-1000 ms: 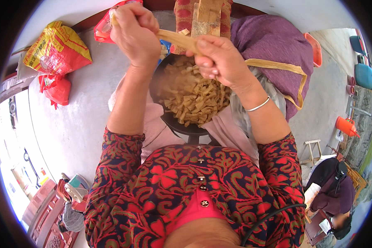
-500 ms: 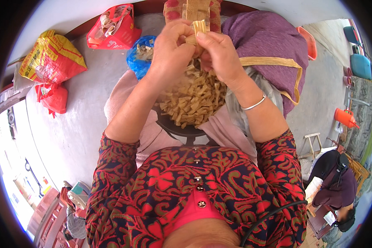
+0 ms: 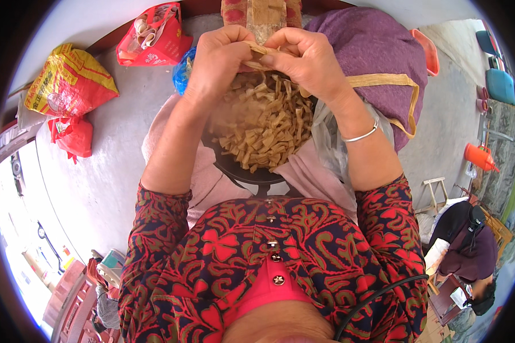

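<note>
A tan, ribbed dried-leaf strip (image 3: pixel 260 48) is stretched between my two hands, over the far side of the pile. My left hand (image 3: pixel 222 57) pinches its left end with closed fingers. At the other end, thumb and fingers of my right hand (image 3: pixel 309 60) grip it. Beneath them lies a heap of short tan folded strip pieces (image 3: pixel 263 126), heaped in a dark round pan (image 3: pixel 226 163) between my knees. Some longer bits stick up at the heap's far right, near my right wrist, which wears a silver bangle.
A purple cloth bundle (image 3: pixel 366 48) with a tan band lies at the right, above a clear plastic bag (image 3: pixel 337 137). A wooden board (image 3: pixel 266 14) stands ahead. Left are a blue bag (image 3: pixel 183 71), red bag (image 3: pixel 154 37) and yellow-red sack (image 3: pixel 68 80). Another person (image 3: pixel 466 246) sits far right.
My hands have moved slightly apart and turned, their fingertips now facing each other. The strip, upright before, now lies crosswise between them, and more of the heap's far side shows.
</note>
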Available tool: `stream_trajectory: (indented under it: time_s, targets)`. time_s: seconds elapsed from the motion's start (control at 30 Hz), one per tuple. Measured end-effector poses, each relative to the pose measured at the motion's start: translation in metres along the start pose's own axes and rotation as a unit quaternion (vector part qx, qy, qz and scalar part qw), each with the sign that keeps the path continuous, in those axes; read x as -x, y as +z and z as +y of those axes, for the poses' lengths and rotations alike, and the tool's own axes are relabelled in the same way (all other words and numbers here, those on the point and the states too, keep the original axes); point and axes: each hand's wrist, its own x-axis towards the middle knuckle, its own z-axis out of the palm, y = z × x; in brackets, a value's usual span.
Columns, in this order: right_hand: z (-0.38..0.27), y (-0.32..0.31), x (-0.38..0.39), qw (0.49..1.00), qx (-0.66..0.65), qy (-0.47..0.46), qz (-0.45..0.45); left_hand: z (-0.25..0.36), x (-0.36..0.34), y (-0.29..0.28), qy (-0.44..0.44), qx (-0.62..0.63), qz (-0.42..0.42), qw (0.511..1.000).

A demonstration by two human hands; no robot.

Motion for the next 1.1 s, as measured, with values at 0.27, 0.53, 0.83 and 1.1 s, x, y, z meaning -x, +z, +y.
stream_trajectory:
  time_s: [0.27,0.53,0.83,1.1]
  targets:
    - [0.02,-0.016,-0.004,0.904,-0.397,0.086,-0.134,-0.001,-0.002,0.002,0.074,-0.189,0.057,0.977]
    - [0.015,-0.005,-0.005,0.971,-0.233,0.058,-0.002,0.003,0.001,-0.008,0.176,-0.225,-0.089,0.954]
    - [0.003,-0.036,0.0,0.992,-0.113,-0.049,-0.006,0.0,-0.004,-0.034,0.008,0.386,-0.287,0.877]
    - [0.012,-0.031,-0.001,1.0,0.01,-0.021,0.01,0.0,-0.002,-0.014,0.274,-0.31,-0.022,0.91]
